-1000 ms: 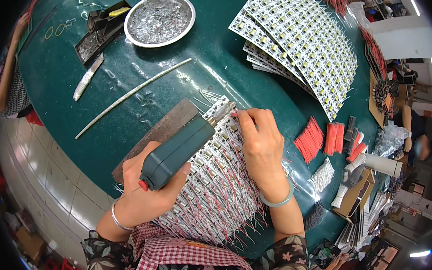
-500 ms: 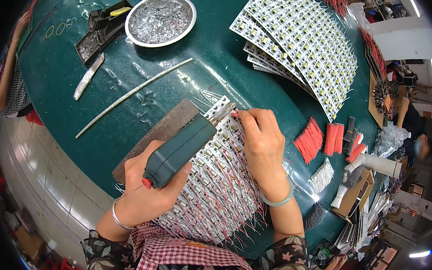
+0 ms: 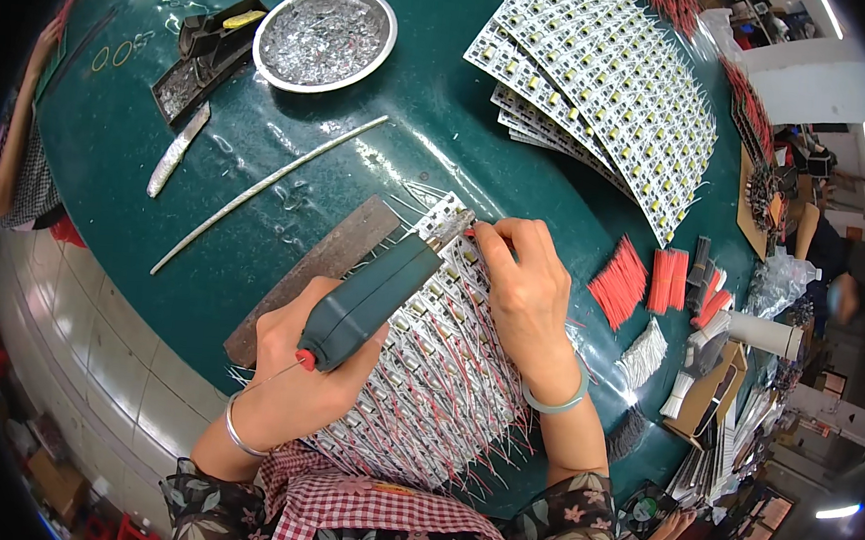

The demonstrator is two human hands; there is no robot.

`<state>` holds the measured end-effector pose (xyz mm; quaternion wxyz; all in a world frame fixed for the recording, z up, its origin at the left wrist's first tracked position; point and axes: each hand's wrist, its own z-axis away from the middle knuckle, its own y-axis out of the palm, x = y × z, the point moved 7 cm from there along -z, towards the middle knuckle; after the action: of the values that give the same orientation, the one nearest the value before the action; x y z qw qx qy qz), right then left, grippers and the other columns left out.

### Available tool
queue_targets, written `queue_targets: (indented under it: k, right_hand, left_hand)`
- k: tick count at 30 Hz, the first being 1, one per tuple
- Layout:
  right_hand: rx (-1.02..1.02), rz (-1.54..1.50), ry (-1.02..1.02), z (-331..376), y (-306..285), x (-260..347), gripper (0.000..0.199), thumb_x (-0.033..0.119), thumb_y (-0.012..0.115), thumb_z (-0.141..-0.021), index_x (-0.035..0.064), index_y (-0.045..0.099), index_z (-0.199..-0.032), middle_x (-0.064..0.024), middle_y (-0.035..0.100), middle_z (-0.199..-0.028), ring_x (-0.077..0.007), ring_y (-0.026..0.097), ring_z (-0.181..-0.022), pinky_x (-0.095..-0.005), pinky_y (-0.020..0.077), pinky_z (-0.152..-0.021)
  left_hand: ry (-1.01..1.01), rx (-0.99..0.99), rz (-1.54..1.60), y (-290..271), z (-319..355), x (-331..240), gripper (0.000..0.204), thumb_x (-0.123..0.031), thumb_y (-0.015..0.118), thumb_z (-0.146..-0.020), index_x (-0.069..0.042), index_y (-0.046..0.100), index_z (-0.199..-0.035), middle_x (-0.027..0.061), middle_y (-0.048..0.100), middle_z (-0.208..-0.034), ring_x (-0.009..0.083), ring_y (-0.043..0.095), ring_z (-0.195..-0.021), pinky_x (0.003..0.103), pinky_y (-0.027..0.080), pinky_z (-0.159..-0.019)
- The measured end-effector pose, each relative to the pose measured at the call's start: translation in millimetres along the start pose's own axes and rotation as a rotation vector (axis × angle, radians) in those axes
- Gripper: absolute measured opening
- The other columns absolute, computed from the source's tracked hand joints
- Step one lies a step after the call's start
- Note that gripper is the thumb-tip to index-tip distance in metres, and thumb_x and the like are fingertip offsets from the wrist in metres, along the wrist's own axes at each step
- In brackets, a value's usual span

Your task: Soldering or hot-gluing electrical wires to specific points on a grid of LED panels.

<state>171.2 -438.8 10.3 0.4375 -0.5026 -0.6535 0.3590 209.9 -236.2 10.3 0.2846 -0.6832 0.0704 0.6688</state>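
Note:
My left hand (image 3: 298, 396) is closed around the dark green handle of a soldering iron (image 3: 375, 296), a red piece and a thin cord at its back end. The iron's tip rests at the upper edge of a panel of white circuit boards (image 3: 426, 360), which bristles with red and white wires. Close to that tip, my right hand (image 3: 529, 292) pinches a short red wire (image 3: 470, 233) between thumb and forefinger. Its far end is hidden by the tip. A flat brown metal bar (image 3: 301, 281) lies along the panel's left side.
A metal bowl of solder scraps (image 3: 385, 54) stands at the far left beside a black iron holder (image 3: 190, 77). A pale rod (image 3: 267, 196) lies nearer. Stacked board panels (image 3: 605, 101) are at far right, above red wire bundles (image 3: 620, 283) and white wires (image 3: 645, 350).
The soldering iron and my left hand have shifted slightly to the right, and the iron's back end has risen a little. My right hand stays almost in place with the red wire.

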Motion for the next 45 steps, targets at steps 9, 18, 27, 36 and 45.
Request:
queue_targets:
  k: [9, 18, 27, 36, 45]
  right_hand:
    - [0.015, 0.032, -0.025, -3.4, -0.4, 3.8, 0.028, -0.002, 0.071, -0.076, -0.0022, 0.069, -0.103, -0.0087, 0.059, -0.093, -0.0237, 0.06, -0.083, -0.0352, 0.0527, -0.065]
    - [0.014, 0.038, -0.017, -3.4, -0.7, 4.5, 0.026, -0.002, 0.071, -0.077, -0.0017, 0.07, -0.102, -0.0086, 0.059, -0.093, -0.023, 0.061, -0.083, -0.0346, 0.053, -0.064]
    - [0.003, 0.03, 0.014, -1.1, 1.0, 3.0, 0.028, -0.003, 0.07, -0.075, -0.0014, 0.069, -0.103, -0.0092, 0.06, -0.095, -0.0241, 0.061, -0.085, -0.0353, 0.0536, -0.066]
    - [-0.152, 0.06, -0.061, 5.3, -9.0, 17.7, 0.031, 0.002, 0.07, -0.076, -0.0009, 0.069, -0.107, -0.0102, 0.063, -0.099, -0.028, 0.061, -0.091, -0.0398, 0.0503, -0.075]
    - [-0.048, -0.126, 0.021, 12.2, 6.1, 14.9, 0.034, -0.001, 0.07, -0.076, -0.0009, 0.069, -0.11, -0.0109, 0.062, -0.098, -0.0282, 0.06, -0.089, -0.0381, 0.0501, -0.072]
  left_hand:
    - [0.01, 0.013, -0.021, -0.2, 0.5, 1.4, 0.022, -0.006, 0.079, -0.085, 0.001, 0.065, -0.101, 0.0105, 0.071, -0.078, 0.0136, 0.069, -0.066, 0.029, 0.052, -0.059]
    - [0.162, -0.067, -0.01, -16.4, 5.6, -11.6, 0.022, -0.002, 0.08, -0.084, 0.003, 0.072, -0.104, 0.0105, 0.071, -0.089, 0.0121, 0.065, -0.069, 0.027, 0.05, -0.06]
    - [0.125, -0.092, 0.065, -22.9, 11.8, -4.5, 0.022, -0.003, 0.08, -0.084, 0.004, 0.072, -0.103, 0.0107, 0.071, -0.089, 0.0145, 0.067, -0.071, 0.028, 0.051, -0.062]
    - [-0.126, -0.095, 0.142, -29.8, 25.4, 7.0, 0.032, -0.006, 0.085, -0.083, 0.003, 0.073, -0.111, 0.0071, 0.076, -0.101, 0.0138, 0.068, -0.087, 0.028, 0.054, -0.08]
    - [0.045, -0.089, 0.093, -27.8, 24.9, 6.0, 0.024, -0.005, 0.081, -0.084, 0.004, 0.073, -0.104, 0.0106, 0.074, -0.09, 0.0143, 0.069, -0.072, 0.027, 0.053, -0.065]
